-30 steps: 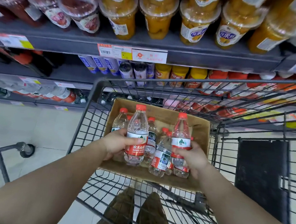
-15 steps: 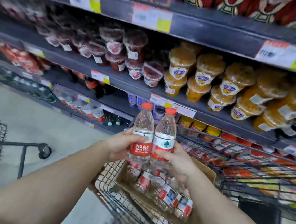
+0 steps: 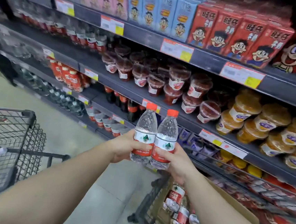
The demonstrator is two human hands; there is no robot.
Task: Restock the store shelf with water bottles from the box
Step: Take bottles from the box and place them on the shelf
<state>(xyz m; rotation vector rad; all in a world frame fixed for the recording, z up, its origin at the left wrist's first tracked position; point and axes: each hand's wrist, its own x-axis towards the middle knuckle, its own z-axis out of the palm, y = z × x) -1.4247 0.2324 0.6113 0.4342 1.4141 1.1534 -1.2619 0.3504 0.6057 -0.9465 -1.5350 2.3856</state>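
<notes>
While your left hand [image 3: 123,148] and right hand [image 3: 173,161] each clamp a water bottle [image 3: 144,136] before the shelf [image 3: 127,90], unplaced, more bottles wait in the box [image 3: 228,204] at near right.

Bare forearms and hands, nothing worn on them

Both forearms are uncovered from the bottom edge of the head view up to the wrists, with no sleeve, cuff, watch, band or glove showing. The left hand [image 3: 123,148] and the right hand [image 3: 176,164] are likewise bare, with no ring visible on the fingers that show.
</notes>
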